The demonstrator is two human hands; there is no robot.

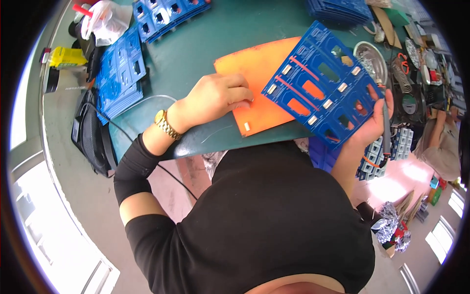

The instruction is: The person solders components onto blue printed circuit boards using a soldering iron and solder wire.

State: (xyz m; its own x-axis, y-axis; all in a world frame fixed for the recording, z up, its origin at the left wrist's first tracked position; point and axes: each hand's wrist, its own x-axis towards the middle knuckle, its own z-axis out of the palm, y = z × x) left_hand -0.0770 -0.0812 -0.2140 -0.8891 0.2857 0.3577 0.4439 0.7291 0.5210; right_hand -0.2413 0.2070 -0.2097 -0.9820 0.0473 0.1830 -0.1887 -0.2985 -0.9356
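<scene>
The right hand grips a tilted blue slotted fixture panel and a pen-like tool; the panel's small white clips could slip off. The left hand, fingers curled on the orange mat, might knock the loose white piece off the counter.

An electronics assembly workshop.
Stacks of blue fixture panels crowded the green bench, beside a coiled soldering-iron stand.

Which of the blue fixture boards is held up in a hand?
The blue board over the orange mat, gripped by the right hand; the other blue boards lie in stacks on the green table.
</scene>
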